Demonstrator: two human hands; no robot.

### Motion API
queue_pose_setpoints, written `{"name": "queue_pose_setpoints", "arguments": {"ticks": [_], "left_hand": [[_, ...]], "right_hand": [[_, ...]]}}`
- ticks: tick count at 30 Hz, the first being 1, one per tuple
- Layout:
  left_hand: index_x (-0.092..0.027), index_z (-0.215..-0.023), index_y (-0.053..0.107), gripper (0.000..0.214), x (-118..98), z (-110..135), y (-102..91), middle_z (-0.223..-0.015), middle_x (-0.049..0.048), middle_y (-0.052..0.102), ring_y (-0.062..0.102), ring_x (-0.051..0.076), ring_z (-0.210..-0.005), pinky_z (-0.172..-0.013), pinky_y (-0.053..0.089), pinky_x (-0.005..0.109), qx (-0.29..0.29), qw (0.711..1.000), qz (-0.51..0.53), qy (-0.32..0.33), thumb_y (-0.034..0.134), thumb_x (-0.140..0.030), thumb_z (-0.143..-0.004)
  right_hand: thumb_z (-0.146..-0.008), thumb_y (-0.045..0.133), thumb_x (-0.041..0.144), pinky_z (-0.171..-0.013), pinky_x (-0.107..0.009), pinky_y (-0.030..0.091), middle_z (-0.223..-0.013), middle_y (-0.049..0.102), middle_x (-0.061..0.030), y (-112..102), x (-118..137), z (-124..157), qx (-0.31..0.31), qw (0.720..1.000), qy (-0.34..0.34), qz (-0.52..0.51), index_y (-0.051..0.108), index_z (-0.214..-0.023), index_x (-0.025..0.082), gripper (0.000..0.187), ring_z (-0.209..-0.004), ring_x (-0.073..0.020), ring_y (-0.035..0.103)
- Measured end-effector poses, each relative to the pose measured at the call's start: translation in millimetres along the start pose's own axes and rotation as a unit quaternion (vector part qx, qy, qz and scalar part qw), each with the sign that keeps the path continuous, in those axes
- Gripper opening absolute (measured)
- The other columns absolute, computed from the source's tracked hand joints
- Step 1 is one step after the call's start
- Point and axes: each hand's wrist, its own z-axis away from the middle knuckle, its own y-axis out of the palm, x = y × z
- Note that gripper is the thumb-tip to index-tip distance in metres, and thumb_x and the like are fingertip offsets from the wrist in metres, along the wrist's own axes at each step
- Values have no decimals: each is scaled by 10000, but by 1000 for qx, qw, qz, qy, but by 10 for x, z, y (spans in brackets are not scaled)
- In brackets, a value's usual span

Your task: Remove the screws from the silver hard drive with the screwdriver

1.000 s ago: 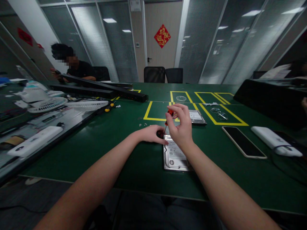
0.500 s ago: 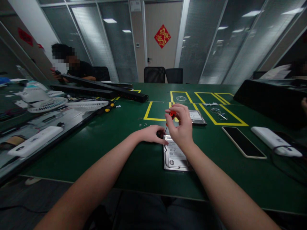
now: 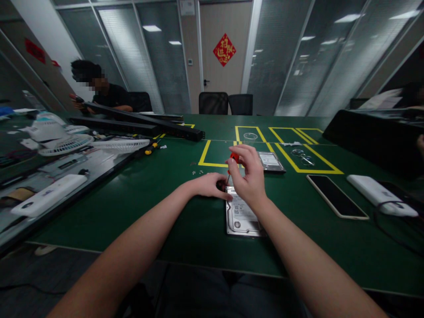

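A silver hard drive (image 3: 244, 216) with a white label lies flat on the green table before me. My right hand (image 3: 247, 176) is closed around the red handle of a screwdriver (image 3: 234, 157). The screwdriver's thin shaft slants down to the drive's far left corner; its tip is hidden. At that same corner my left hand (image 3: 212, 185) grips the drive, thumb on top of the label side and fingers bent round the far side, close to the shaft. Part of the drive's right side is behind my right hand and forearm. Several tiny screws (image 3: 198, 172) lie beyond my left hand.
A second hard drive (image 3: 270, 161) lies past my right hand. Phone (image 3: 337, 196), white power bank (image 3: 381, 195) with cable, and glasses (image 3: 303, 157) are at right. Fan parts (image 3: 66, 143), a yellow-black screwdriver (image 3: 151, 148) and long black bars (image 3: 145, 121) fill the left. A person sits far left.
My right hand and the screwdriver handle have shifted slightly left. My left hand and the hard drive have stayed put. The person at the far left has tilted their head.
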Motion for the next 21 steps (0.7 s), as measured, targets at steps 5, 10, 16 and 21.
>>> {"name": "queue_pose_setpoints", "arguments": {"ticks": [5,10,16,21], "left_hand": [[-174,-1050,729,577,9,-9,3,-967,67,725,644,242,-865,-757,464,344,-2,1000,-15,2,835,-633,-716],[-177,-1040,719,575,14,-10,9,-948,55,714,627,231,-856,-746,446,326,-3,1000,-25,3,823,-647,-726],[-176,-1034,715,578,35,-19,17,-940,57,716,631,226,-837,-744,449,324,-3,1000,-22,1,825,-650,-720],[-181,-1061,732,587,43,-19,11,-978,72,733,650,242,-866,-760,465,339,-3,1000,-21,5,829,-647,-719]], "right_hand": [[-1005,473,129,-958,-440,583,-1272,589,-85,-23,-10,0,10,1000,-6,-3,681,-1290,290,388,-1144,-217,633],[-999,435,99,-1037,-461,542,-1275,599,-78,-19,-45,-6,7,1000,-10,14,687,-1308,316,455,-1223,-227,604],[-1030,437,147,-1028,-473,545,-1262,591,-82,-13,-34,-10,12,999,-9,29,666,-1322,325,412,-1205,-234,607],[-1044,460,171,-1018,-474,552,-1242,587,-87,-14,-11,-19,7,999,-17,34,649,-1314,309,357,-1186,-234,605]]}}
